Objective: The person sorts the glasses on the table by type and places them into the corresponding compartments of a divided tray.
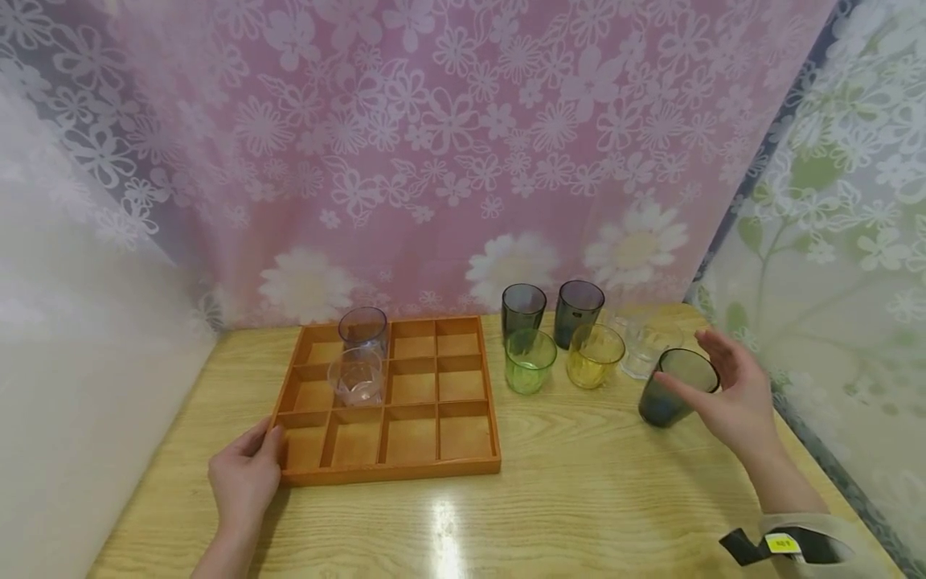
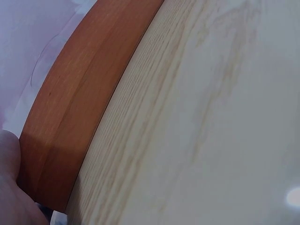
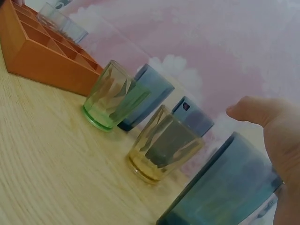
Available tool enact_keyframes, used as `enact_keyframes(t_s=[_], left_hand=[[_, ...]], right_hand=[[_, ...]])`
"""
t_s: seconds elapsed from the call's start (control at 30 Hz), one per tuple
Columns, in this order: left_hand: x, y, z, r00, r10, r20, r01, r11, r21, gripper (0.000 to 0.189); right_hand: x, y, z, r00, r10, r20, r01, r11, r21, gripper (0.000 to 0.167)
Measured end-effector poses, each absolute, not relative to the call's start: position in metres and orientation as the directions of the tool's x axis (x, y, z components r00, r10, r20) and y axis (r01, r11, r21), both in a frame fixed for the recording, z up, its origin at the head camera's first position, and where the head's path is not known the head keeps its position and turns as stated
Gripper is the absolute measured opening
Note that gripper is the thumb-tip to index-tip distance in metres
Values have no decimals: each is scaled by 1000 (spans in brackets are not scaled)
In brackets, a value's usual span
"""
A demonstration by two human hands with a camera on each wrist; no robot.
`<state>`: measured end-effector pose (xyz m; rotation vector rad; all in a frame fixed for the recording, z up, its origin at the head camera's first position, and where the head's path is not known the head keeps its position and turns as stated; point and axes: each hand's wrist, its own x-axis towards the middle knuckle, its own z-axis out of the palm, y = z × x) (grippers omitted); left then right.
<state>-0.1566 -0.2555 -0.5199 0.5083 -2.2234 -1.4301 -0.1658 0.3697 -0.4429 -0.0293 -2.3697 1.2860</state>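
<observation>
Smoky-grey see-through glass [image 1: 661,404] on my feed, right hand [image 1: 739,408] spread around it. Left hand [image 1: 246,473] pinches the wooden tray [image 1: 391,471]

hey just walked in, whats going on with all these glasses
A person's left hand grips the near left corner of the tray, while the right hand is spread at a dark glass; whether it touches is hard to tell. In the tray stand a purplish glass and, nearer the person, a clear glass. On the table to its right are a green glass, a yellow glass, two more dark glasses and some clear glassware.
</observation>
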Motion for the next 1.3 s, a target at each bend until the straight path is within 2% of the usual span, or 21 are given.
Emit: enact_keyframes(t_s=[0.5, 0.83, 1.3], left_hand=[[-156, -257, -519, -833, -525, 177, -70, 416, 907, 30], [-157, -256, -519, -834, -525, 172, -68, 407, 911, 31], [-157, -256, -517, -831, -530, 167, -68, 396, 916, 30]], right_hand=[[-166, 373, -479, -926, 247, 284, -128, 504, -854, 91], [-168, 373, -504, -937, 278, 209, -57, 470, -881, 86], [-169, 367, -504, -929, 316, 193, -43, 425, -904, 70]])
